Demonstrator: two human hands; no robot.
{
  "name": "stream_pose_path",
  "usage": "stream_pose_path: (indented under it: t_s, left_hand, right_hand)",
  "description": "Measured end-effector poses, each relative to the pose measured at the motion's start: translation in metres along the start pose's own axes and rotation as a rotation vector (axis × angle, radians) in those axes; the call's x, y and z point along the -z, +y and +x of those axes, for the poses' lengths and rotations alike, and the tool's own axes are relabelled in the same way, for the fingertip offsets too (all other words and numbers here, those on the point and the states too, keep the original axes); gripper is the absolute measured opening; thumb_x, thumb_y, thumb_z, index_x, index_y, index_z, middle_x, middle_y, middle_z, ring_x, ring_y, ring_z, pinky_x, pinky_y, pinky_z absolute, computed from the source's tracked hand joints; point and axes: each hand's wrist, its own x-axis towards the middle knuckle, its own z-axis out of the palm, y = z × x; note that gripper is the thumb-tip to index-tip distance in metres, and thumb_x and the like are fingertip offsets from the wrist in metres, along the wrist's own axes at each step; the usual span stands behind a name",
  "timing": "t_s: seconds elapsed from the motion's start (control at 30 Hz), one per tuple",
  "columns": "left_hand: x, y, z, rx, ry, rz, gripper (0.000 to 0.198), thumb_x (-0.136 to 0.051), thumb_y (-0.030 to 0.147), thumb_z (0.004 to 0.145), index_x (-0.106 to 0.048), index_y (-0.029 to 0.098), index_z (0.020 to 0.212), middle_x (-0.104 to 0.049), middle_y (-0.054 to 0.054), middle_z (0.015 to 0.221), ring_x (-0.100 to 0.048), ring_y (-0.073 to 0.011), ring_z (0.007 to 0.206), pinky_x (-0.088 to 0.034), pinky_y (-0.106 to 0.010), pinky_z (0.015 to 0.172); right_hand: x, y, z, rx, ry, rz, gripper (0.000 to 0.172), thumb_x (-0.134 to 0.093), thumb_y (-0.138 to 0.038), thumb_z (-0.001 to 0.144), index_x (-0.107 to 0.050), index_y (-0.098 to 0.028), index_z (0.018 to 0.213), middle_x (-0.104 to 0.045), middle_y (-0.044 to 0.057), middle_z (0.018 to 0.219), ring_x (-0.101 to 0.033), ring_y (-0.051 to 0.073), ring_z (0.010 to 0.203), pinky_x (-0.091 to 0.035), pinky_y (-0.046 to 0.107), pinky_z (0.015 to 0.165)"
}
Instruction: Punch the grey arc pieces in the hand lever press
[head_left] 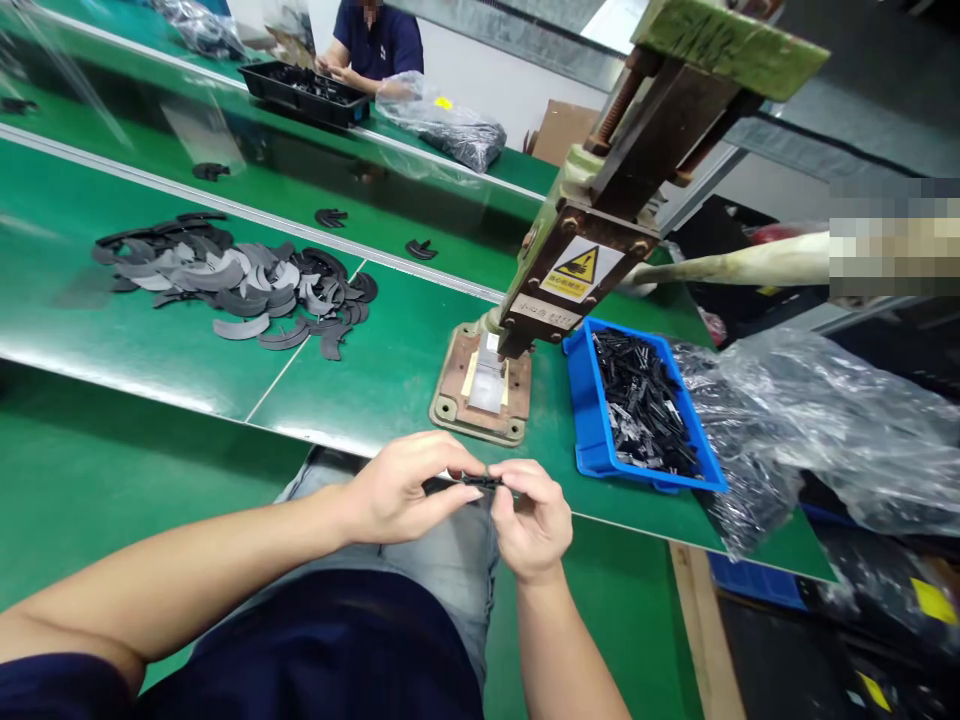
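Note:
My left hand [415, 487] and my right hand [532, 517] meet over my lap, just in front of the table edge. Between their fingertips is a small black plastic part [480, 481], pinched from both sides and mostly covered by the fingers. Straight ahead of my hands stands a green hand press [577, 240], with a metal fixture [489, 385] on its base plate. A blue bin [645, 475] full of small black parts sits to the right of the press. On the left lies a heap of curved grey and black plastic pieces [240, 280].
The press's lever [739, 265] sticks out to the right. Plastic bags [840, 420] lie beyond the bin. Behind a low clear divider, a person in a dark shirt [382, 45] sits by a black tray [300, 105]. Several black parts lie along the belt [262, 200].

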Motion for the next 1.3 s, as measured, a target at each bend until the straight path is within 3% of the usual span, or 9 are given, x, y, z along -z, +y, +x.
stream_pose_path:
  t_s: [0.27, 0.47, 0.57, 0.83, 0.9, 0.97, 1.07, 1.17, 1.3]
  left_hand:
    - [0.007, -0.005, 0.006, -0.042, -0.026, 0.053, 0.023, -0.072, 0.018, 0.094, -0.071, 0.023, 0.116, -0.078, -0.007, 0.103, -0.072, -0.0193, 0.094, -0.057, -0.035, 0.088]
    - [0.012, -0.011, 0.023, 0.422, -0.253, -0.355, 0.014, -0.070, 0.031, 0.096, -0.070, 0.017, 0.098, -0.073, -0.002, 0.082, -0.066, -0.0127, 0.071, -0.054, -0.025, 0.067]
    - [0.011, -0.013, 0.026, 0.500, -0.308, -0.494, 0.022, -0.078, 0.034, 0.089, -0.067, 0.016, 0.095, -0.070, -0.001, 0.077, -0.064, -0.0115, 0.067, -0.053, -0.023, 0.063]
    - [0.022, -0.032, 0.038, 0.183, -0.063, 0.008, 0.018, -0.066, 0.033, 0.100, -0.078, 0.023, 0.109, -0.079, -0.004, 0.103, -0.074, -0.0173, 0.094, -0.058, -0.029, 0.087]
    - [0.029, -0.052, 0.051, 0.143, -0.006, 0.142, 0.020, -0.063, 0.033, 0.101, -0.079, 0.023, 0.110, -0.080, -0.005, 0.106, -0.074, -0.0183, 0.098, -0.058, -0.031, 0.092]
    - [0.034, -0.077, 0.067, 0.126, 0.010, 0.290, 0.022, -0.060, 0.031, 0.102, -0.078, 0.022, 0.111, -0.079, -0.005, 0.108, -0.074, -0.0192, 0.099, -0.057, -0.032, 0.095]
    - [0.035, -0.108, 0.090, 0.072, -0.094, 0.470, 0.026, -0.054, 0.029, 0.104, -0.077, 0.021, 0.113, -0.078, -0.007, 0.110, -0.072, -0.0211, 0.102, -0.056, -0.034, 0.095]
    - [0.030, -0.121, 0.105, 0.000, -0.218, 0.581, 0.028, -0.051, 0.027, 0.105, -0.077, 0.021, 0.113, -0.076, -0.008, 0.110, -0.071, -0.0224, 0.103, -0.055, -0.035, 0.093]
    - [0.025, -0.116, 0.113, -0.100, -0.276, 0.639, 0.031, -0.051, 0.020, 0.101, -0.078, 0.022, 0.114, -0.074, -0.010, 0.119, -0.068, -0.0245, 0.111, -0.054, -0.036, 0.097]
  right_hand:
    - [0.001, -0.001, 0.012, 0.072, -0.038, -0.102, 0.043, -0.065, -0.003, 0.082, -0.062, -0.027, 0.118, -0.077, 0.005, 0.102, -0.075, 0.020, 0.094, -0.065, 0.041, 0.078]
    - [0.012, -0.007, 0.038, 0.224, -0.202, -0.182, 0.049, -0.067, -0.003, 0.079, -0.065, -0.030, 0.120, -0.079, 0.003, 0.103, -0.075, 0.018, 0.091, -0.065, 0.038, 0.077]
    - [0.014, -0.009, 0.046, 0.252, -0.253, -0.207, 0.049, -0.068, -0.004, 0.078, -0.065, -0.032, 0.119, -0.079, 0.000, 0.101, -0.075, 0.017, 0.086, -0.065, 0.036, 0.076]
    - [0.015, -0.007, 0.054, 0.068, -0.119, -0.324, 0.037, -0.066, -0.018, 0.088, -0.064, -0.040, 0.118, -0.078, -0.002, 0.106, -0.077, 0.024, 0.096, -0.068, 0.049, 0.082]
    - [0.031, -0.009, 0.077, 0.024, -0.025, -0.350, 0.028, -0.066, -0.025, 0.091, -0.066, -0.037, 0.117, -0.077, -0.001, 0.113, -0.076, 0.024, 0.104, -0.065, 0.047, 0.092]
    - [0.053, -0.019, 0.113, 0.026, 0.190, -0.309, 0.023, -0.065, -0.034, 0.094, -0.067, -0.033, 0.117, -0.076, -0.001, 0.116, -0.075, 0.022, 0.111, -0.058, 0.042, 0.096]
    - [0.084, -0.057, 0.181, 0.261, 0.471, -0.019, 0.035, -0.065, -0.048, 0.092, -0.067, -0.027, 0.121, -0.074, -0.003, 0.117, -0.072, 0.020, 0.118, -0.052, 0.040, 0.098]
    - [0.099, -0.105, 0.234, 0.283, 0.339, 0.152, 0.036, -0.051, -0.055, 0.094, -0.067, -0.033, 0.119, -0.074, -0.009, 0.120, -0.071, 0.016, 0.116, -0.047, 0.043, 0.095]
    - [0.095, -0.133, 0.243, 0.238, 0.147, 0.096, 0.020, -0.061, -0.043, 0.093, -0.064, -0.025, 0.085, -0.062, -0.010, 0.074, -0.067, 0.008, 0.073, -0.049, 0.036, 0.077]
